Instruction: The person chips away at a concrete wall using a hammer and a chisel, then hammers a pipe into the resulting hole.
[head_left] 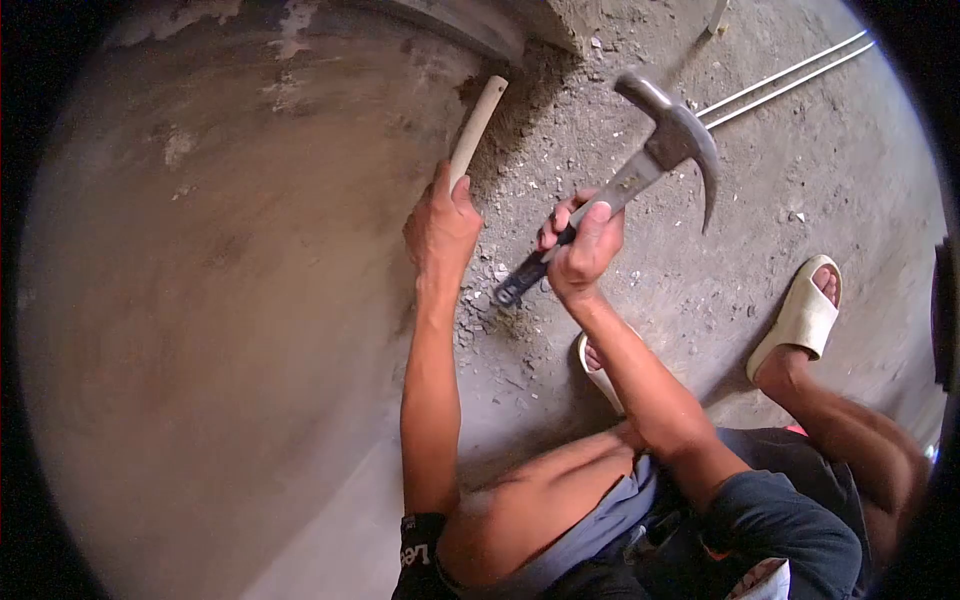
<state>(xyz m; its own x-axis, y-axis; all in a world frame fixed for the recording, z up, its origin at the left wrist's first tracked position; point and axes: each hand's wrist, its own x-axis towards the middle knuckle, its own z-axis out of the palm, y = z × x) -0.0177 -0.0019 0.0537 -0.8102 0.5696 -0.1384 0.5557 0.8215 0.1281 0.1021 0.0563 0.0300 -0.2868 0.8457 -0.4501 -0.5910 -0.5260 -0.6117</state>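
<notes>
A claw hammer is gripped in my right hand, with my fingers wrapped around its shaft. Its grey metal head points up and right, and its black grip end slants down to the left. Nearer the wall, my left hand is closed around a pale rod-like handle that has a small hole at its upper end. The rest of that handle is hidden in my fist. Between and below my hands, broken rubble lies along the foot of the wall.
A rough brown plastered wall fills the left side. Chips and dust cover the concrete floor. Two thin white pipes run across the floor at upper right. My feet, in cream slides, rest on the floor.
</notes>
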